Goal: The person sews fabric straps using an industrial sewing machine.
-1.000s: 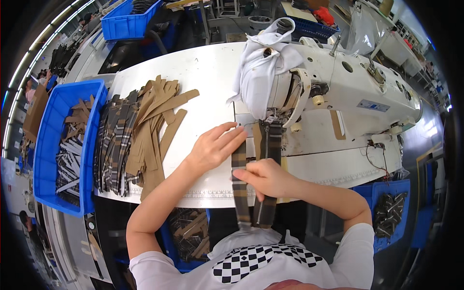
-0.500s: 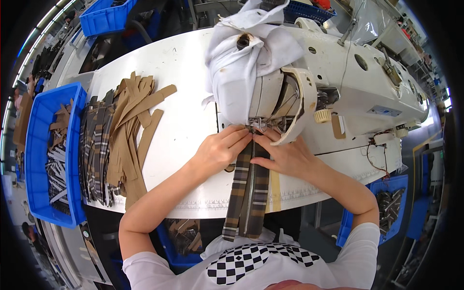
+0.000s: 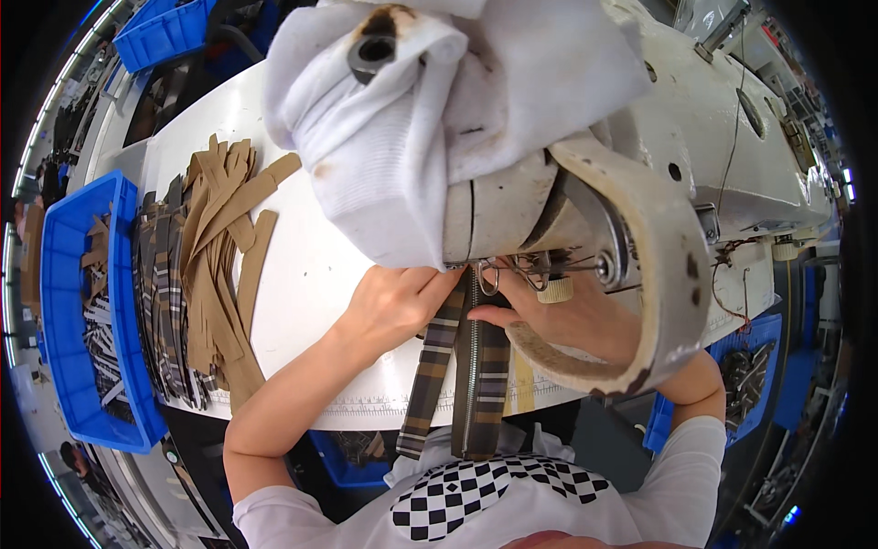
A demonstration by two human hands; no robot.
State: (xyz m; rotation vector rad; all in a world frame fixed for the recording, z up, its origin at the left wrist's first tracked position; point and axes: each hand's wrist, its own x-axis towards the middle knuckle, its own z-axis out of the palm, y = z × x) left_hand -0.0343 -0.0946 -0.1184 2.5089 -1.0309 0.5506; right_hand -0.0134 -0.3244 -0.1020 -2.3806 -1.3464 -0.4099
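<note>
A plaid fabric strip (image 3: 430,375) and a metal zipper (image 3: 474,366) with plaid fabric along its side hang from the sewing machine head (image 3: 498,210) over the table's front edge. My left hand (image 3: 389,306) is closed on the top of the plaid strip, left of the needle area; its fingertips disappear under the machine. From the right, my right hand (image 3: 581,316) grips the zipper's upper part, thumb lying across it. The machine's curved cream guard covers part of that hand. White cloth (image 3: 393,165) wraps the machine head.
Tan strips (image 3: 215,293) and plaid strips (image 3: 160,284) lie in a pile on the white table (image 3: 302,320), left of my arm. Beside them stands a blue bin (image 3: 137,302) of strips. Another blue bin (image 3: 764,366) sits at lower right.
The machine head looks much larger and closer, covering more of my right hand. Below my hands, the plaid strip and the zipper have spread farther apart, the strip's lower end swinging left.
</note>
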